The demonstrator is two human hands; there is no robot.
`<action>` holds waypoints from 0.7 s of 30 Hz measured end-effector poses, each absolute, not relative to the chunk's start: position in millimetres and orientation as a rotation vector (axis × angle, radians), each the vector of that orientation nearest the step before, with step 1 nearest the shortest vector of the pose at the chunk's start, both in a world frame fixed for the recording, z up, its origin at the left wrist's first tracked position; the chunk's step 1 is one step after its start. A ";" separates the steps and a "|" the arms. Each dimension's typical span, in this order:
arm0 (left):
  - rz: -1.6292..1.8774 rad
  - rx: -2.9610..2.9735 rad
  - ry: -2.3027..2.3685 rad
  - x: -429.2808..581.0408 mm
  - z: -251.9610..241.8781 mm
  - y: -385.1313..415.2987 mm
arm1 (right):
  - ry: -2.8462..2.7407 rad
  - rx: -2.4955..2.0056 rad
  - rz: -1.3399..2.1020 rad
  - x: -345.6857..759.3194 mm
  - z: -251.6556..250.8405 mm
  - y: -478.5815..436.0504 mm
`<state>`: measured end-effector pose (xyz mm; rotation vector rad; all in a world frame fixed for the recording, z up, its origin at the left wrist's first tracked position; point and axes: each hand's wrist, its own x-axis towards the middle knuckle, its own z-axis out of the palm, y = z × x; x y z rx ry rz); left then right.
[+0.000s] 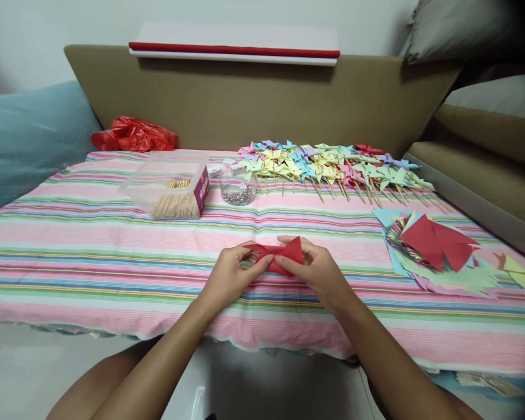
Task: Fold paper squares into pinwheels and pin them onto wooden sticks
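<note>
A folded red paper piece point(284, 255) is pinched between both my hands just above the striped cloth point(91, 245). My left hand point(234, 271) grips its left side with curled fingers. My right hand point(315, 268) holds the right side, thumb and fingers pressed on the paper. To the right lies a stack of cut coloured paper sheets point(437, 248) with red pieces on top. Farther back, many finished paper pinwheels on sticks point(328, 166) lie in a row.
A clear plastic box of wooden sticks point(170, 186) and a small clear cup of silver pins point(237, 191) stand at the back left. A red plastic bag point(133, 134) lies against the sofa back point(245, 99). A blue cushion point(26, 140) is far left.
</note>
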<state>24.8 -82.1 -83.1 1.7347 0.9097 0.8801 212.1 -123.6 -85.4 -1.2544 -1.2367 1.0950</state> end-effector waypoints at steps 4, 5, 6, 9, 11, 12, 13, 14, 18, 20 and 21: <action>0.801 1.659 0.893 21.7 -84.9 -79.6 | -1.337 -1.307 1.031 211.3 -88.9 -124.1; 0.779 1.647 0.895 21.5 -84.9 -79.0 | -1.354 -1.319 1.019 210.7 -90.3 -123.9; 0.769 1.635 0.893 21.5 -84.7 -78.5 | -1.350 -1.327 1.016 209.9 -91.6 -123.5; 0.843 1.540 0.837 23.8 -83.0 -77.8 | -1.139 -1.288 1.080 205.6 -94.1 -122.0; 0.914 1.407 0.801 27.2 -83.1 -78.1 | -0.886 -1.169 1.149 200.3 -94.8 -120.5; 0.927 1.339 0.792 29.4 -84.1 -78.5 | -0.768 -1.086 1.180 197.0 -95.0 -119.7; 0.926 1.281 0.785 32.0 -85.7 -79.1 | -0.675 -1.002 1.206 193.2 -95.1 -119.0; 0.927 1.236 0.781 35.0 -87.8 -79.9 | -0.608 -0.931 1.228 189.1 -95.2 -118.5; 1.054 1.116 0.771 50.1 -97.0 -86.1 | -0.545 -0.824 1.270 173.4 -95.8 -119.2; 1.136 1.051 0.787 57.4 -98.6 -90.8 | -0.539 -0.806 1.286 167.7 -96.3 -120.9; 1.164 1.026 0.803 60.3 -98.4 -93.2 | -0.526 -0.801 1.292 165.7 -96.5 -121.9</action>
